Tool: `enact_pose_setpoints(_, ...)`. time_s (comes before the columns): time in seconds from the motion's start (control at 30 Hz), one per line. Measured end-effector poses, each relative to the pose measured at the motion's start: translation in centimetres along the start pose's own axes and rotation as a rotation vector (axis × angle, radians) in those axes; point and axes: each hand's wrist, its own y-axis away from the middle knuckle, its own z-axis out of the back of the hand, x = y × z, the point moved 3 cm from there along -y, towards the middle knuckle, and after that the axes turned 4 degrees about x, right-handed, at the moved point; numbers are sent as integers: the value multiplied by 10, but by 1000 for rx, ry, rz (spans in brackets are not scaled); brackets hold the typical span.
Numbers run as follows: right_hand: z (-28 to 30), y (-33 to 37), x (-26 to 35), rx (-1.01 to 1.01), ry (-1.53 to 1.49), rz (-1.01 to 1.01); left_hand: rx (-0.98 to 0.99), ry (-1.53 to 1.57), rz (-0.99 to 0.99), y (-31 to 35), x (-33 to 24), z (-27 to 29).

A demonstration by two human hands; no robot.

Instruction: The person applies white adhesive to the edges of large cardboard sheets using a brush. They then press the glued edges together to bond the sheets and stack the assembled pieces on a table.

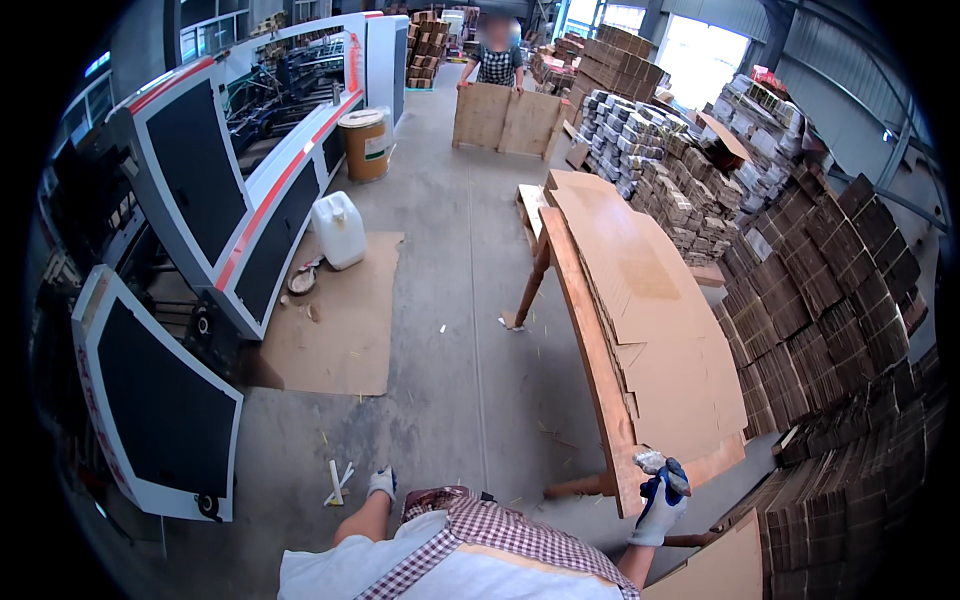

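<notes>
My right hand (657, 515), in a white and blue work glove, is raised at the near corner of a wooden table (598, 385). Its fingers are closed round a small greyish, crumpled-looking thing (650, 461), whose kind I cannot make out. On the tabletop beside it lie flat brown cardboard sheets (660, 340), stacked lengthwise. My left hand (382, 483), gloved the same way, hangs low over the floor at my left side, away from the table. Its fingers are too small and turned away to read.
To the left stands a long white machine (270, 200) with dark panels. A brown drum (365, 148) and a white jerrycan (340, 230) stand near it. Ahead, a person (498, 68) holds a wooden board (508, 122). Bundled cardboard stacks (815, 300) line the right.
</notes>
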Motion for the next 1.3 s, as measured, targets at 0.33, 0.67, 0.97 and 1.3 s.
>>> enact_pose_setpoints(0.33,-3,16,-3,-40,9,8,128,5,0,-7,-19,-21)
enact_pose_setpoints(0.67,33,13,-32,-200,198,-198,110,-353,-132,-58,-14,-50)
enact_pose_setpoints(0.97,5,32,6,-154,221,-19,298,-42,-55,-12,-35,-72)
enact_pose_setpoints(1.3,-12,33,2,-85,312,-54,132,-575,11,-15,-6,-35)
